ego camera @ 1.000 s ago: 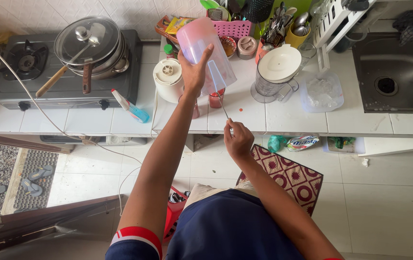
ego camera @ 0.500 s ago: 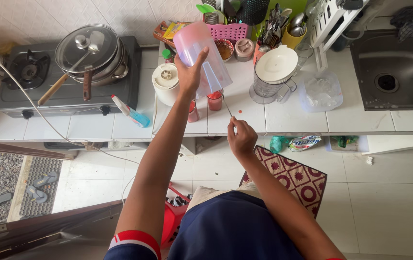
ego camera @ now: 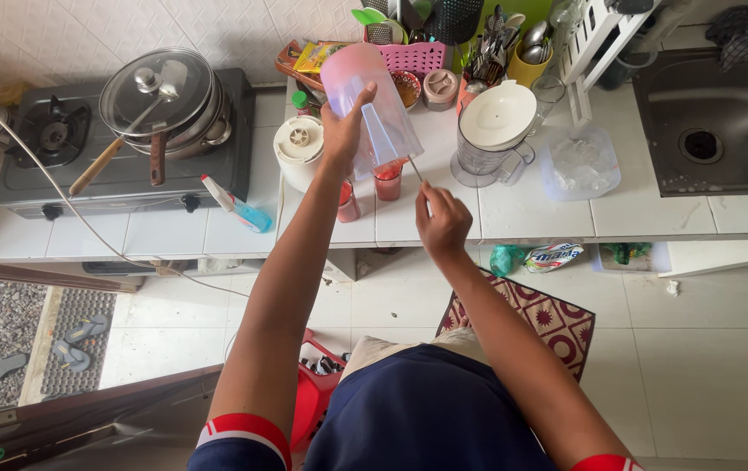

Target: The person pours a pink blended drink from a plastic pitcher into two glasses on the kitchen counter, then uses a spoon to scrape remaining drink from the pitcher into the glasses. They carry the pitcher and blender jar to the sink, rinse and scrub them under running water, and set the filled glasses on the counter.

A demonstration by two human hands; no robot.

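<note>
My left hand (ego camera: pixel 345 131) grips a translucent pink plastic jug (ego camera: pixel 370 105), tipped over a small glass of red liquid (ego camera: pixel 388 181) on the white tiled counter (ego camera: pixel 513 209). A second small red glass (ego camera: pixel 348 202) stands beside my left wrist. My right hand (ego camera: pixel 444 222) pinches a thin stick-like utensil (ego camera: pixel 416 171) whose tip points up toward the jug's mouth, just right of the first glass.
A gas stove (ego camera: pixel 121 144) with a lidded pan (ego camera: pixel 160 96) sits at left, a blue-tipped lighter (ego camera: pixel 236 205) in front of it. A white lidded jar (ego camera: pixel 300 150), a lidded pitcher (ego camera: pixel 496 126), a clear tub (ego camera: pixel 580 161), utensil holders (ego camera: pixel 513 44) and a sink (ego camera: pixel 710 118) fill the counter. A patterned mat (ego camera: pixel 548 318) lies on the floor.
My right hand rose from below the counter edge up to the glasses, bringing the thin utensil toward the jug. My left hand kept the jug tilted in about the same place.
</note>
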